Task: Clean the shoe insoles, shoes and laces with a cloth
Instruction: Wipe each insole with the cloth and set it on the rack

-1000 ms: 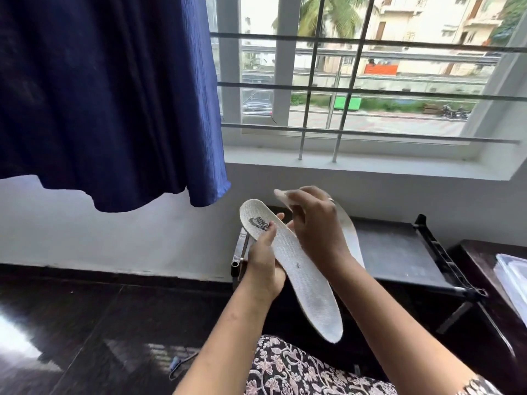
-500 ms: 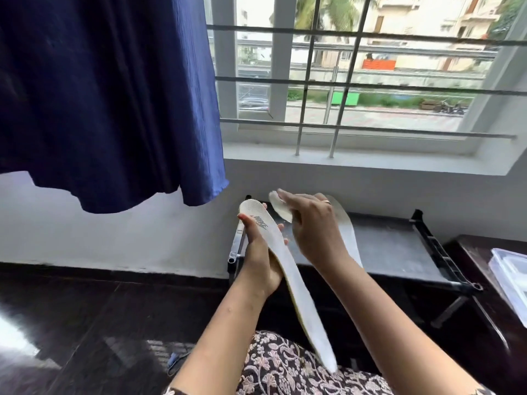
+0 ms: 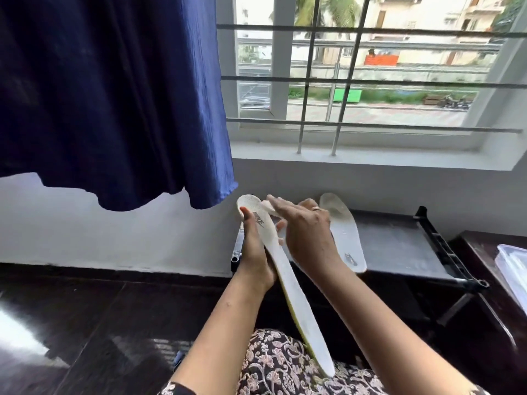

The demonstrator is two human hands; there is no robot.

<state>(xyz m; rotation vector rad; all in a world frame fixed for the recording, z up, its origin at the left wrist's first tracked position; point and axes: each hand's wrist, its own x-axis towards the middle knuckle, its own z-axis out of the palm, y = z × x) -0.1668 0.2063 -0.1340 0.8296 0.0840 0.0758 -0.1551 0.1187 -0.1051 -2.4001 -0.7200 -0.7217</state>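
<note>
Change: white foam insole with a dark printed logo (image 3: pixel 285 269) has rolled from face-on a second ago to nearly edge-on, showing a yellow-green underside rim; the right hand (image 3: pixel 308 232) has slid up to its heel end.
Meaning for task: wiping seems to be in progress on this insole, now at the logo end; shoes and laces are not in view, so much of the job probably remains.
Insole position: centre of the frame, running from the heel end at upper middle down to the toe end over the floral-print garment (image 3: pixel 279 363) at the bottom.
Left hand (image 3: pixel 255 252): closed around the heel half, thumb on the top face, fingertips curling round the far edge.
Right hand: fingers nearly straight, pressing a small white cloth (image 3: pixel 269 208) onto the heel end; its thumb is hidden.
Second pale insole (image 3: pixel 343 232): lying flat on the black folding table (image 3: pixel 399 243), just right of the hands.
Surroundings: dark blue curtain (image 3: pixel 114 95) upper left, barred window (image 3: pixel 350 81) upper right, clear plastic box (image 3: pixel 513 263) at the right edge.
</note>
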